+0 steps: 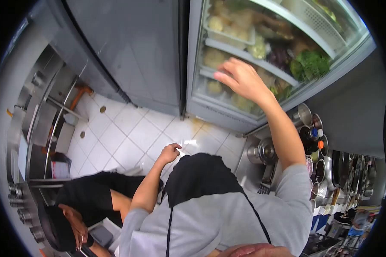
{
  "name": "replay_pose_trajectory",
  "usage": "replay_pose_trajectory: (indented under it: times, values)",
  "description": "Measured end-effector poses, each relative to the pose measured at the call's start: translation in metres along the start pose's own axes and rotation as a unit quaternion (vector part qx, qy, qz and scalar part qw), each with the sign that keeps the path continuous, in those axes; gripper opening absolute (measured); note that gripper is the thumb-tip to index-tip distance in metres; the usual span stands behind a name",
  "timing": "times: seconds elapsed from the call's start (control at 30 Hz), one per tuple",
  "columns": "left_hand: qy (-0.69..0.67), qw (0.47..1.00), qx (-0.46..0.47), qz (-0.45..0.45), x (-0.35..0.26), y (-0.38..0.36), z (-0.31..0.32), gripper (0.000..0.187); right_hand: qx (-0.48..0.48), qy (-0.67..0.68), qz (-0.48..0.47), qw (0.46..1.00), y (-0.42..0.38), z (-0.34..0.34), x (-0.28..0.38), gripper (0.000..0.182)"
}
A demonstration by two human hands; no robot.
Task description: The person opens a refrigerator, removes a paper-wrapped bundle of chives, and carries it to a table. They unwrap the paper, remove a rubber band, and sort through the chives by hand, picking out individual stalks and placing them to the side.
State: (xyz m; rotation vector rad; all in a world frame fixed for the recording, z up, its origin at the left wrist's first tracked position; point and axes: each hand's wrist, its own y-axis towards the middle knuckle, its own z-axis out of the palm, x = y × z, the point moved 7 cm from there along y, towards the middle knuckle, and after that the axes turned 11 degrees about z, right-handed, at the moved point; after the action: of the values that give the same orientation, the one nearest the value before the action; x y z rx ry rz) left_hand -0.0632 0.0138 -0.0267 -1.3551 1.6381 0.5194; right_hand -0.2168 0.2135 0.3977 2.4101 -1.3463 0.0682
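Note:
My right hand (240, 77) is raised in front of the glass-door fridge (221, 113), overlapping its lower shelves in this view. Its thumb stands apart from slightly bent fingers, which are a little blurred, and nothing shows between them. Behind the glass are tubs of pale food (229, 34) and leafy greens (309, 65). My left hand (170, 153) hangs low by my side over the tiled floor, its fingers curled in. I cannot tell whether anything is inside that curl. A black apron (203, 180) covers my front.
Left of the fridge stands a tall grey door panel (137, 51). A person in black (88, 197) bends close by at lower left, near a pale tray (105, 233). On the right, a steel counter holds a metal pot (261, 150) and several bottles (311, 133). White tiles (133, 132) cover the floor.

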Motion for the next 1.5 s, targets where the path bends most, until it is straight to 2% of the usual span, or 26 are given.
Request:
replay_pose_trajectory:
  times: [0.03,0.07,0.1,0.13,0.2,0.23,0.3,0.33,0.4,0.43,0.47,0.5,0.53,0.57,0.6,0.63,0.7,0.77,0.83,0.87,0.9,1.03,1.33,1.4,1.47,1.5]
  values:
    - [-0.013,0.999,-0.024,0.04,-0.014,0.02,-0.005,0.032,-0.008,-0.016,-0.002,1.0,0.004,-0.011,-0.004,0.052]
    - [-0.029,0.996,-0.042,0.077,-0.027,0.035,-0.005,0.031,-0.066,-0.033,-0.041,0.996,0.021,-0.022,0.005,0.055]
    - [0.005,0.995,-0.067,0.08,-0.025,0.038,-0.103,0.032,-0.162,-0.012,-0.052,0.985,0.067,-0.031,0.025,0.057]
    - [0.026,0.99,-0.091,0.102,-0.044,0.047,-0.111,0.032,-0.206,-0.052,-0.08,0.974,0.088,-0.037,0.03,0.057]
    - [0.047,0.978,-0.146,0.144,-0.098,0.073,-0.119,0.035,-0.223,-0.106,-0.108,0.963,0.134,-0.048,0.026,0.067]
    - [0.086,0.963,-0.178,0.183,-0.119,0.077,-0.135,0.035,-0.233,-0.087,-0.107,0.963,0.153,-0.055,0.029,0.074]
    - [0.153,0.919,-0.23,0.281,-0.163,0.089,-0.16,0.034,-0.31,-0.109,-0.14,0.934,0.178,-0.07,0.037,0.084]
    - [0.182,0.907,-0.245,0.29,-0.186,0.095,-0.17,0.035,-0.318,-0.143,-0.123,0.929,0.178,-0.083,0.045,0.081]
    - [0.204,0.897,-0.255,0.298,-0.222,0.101,-0.19,0.036,-0.355,-0.183,-0.12,0.909,0.195,-0.089,0.047,0.092]
    - [0.2,0.899,-0.249,0.3,-0.234,0.109,-0.198,0.037,-0.331,-0.224,-0.092,0.912,0.204,-0.09,0.046,0.096]
    - [0.243,0.873,-0.259,0.333,-0.243,0.115,-0.206,0.037,-0.314,-0.241,-0.068,0.916,0.205,-0.092,0.047,0.096]
    - [0.281,0.843,-0.271,0.37,-0.252,0.122,-0.212,0.037,-0.26,-0.239,-0.057,0.934,0.208,-0.093,0.044,0.092]
    - [0.296,0.832,-0.269,0.386,-0.258,0.129,-0.22,0.037,-0.32,-0.257,-0.058,0.91,0.21,-0.09,0.042,0.085]
    - [0.306,0.817,-0.267,0.41,-0.267,0.138,-0.227,0.037,-0.241,-0.25,-0.051,0.936,0.222,-0.086,0.038,0.08]
    - [0.317,0.789,-0.275,0.45,-0.277,0.145,-0.232,0.036,-0.235,-0.284,-0.045,0.928,0.219,-0.09,0.038,0.078]
    - [0.323,0.761,-0.278,0.49,-0.281,0.152,-0.236,0.036,-0.272,-0.284,-0.023,0.919,0.23,-0.084,0.031,0.078]
    - [0.322,0.702,-0.293,0.563,-0.273,0.165,-0.237,0.034,-0.325,-0.245,-0.086,0.909,0.247,-0.065,0.025,0.084]
    - [0.339,0.67,-0.295,0.59,-0.259,0.175,-0.238,0.032,-0.295,-0.356,-0.014,0.886,0.241,-0.062,0.03,0.087]
    - [0.332,0.665,-0.279,0.608,-0.242,0.19,-0.238,0.033,-0.298,-0.411,-0.013,0.861,0.237,-0.068,0.038,0.09]
    - [0.329,0.663,-0.271,0.616,-0.234,0.193,-0.24,0.033,-0.267,-0.473,0.026,0.839,0.235,-0.068,0.042,0.081]
    - [0.332,0.655,-0.266,0.624,-0.239,0.196,-0.245,0.033,-0.264,-0.492,0.028,0.829,0.244,-0.08,0.048,0.08]
    - [0.293,0.604,-0.244,0.7,-0.236,0.198,-0.248,0.032,-0.202,-0.523,0.048,0.827,0.28,-0.079,0.048,0.077]
    - [0.276,0.56,-0.268,0.734,-0.224,0.208,-0.248,0.038,-0.055,-0.547,0.067,0.832,0.273,-0.082,0.078,0.071]
    - [0.241,0.567,-0.241,0.75,-0.224,0.207,-0.246,0.04,-0.021,-0.548,0.077,0.833,0.264,-0.085,0.079,0.07]
    - [0.229,0.584,-0.225,0.746,-0.214,0.209,-0.255,0.042,-0.034,-0.585,0.042,0.81,0.252,-0.088,0.087,0.06]
    - [0.213,0.591,-0.217,0.747,-0.211,0.212,-0.256,0.043,-0.03,-0.531,0.067,0.844,0.258,-0.089,0.083,0.062]
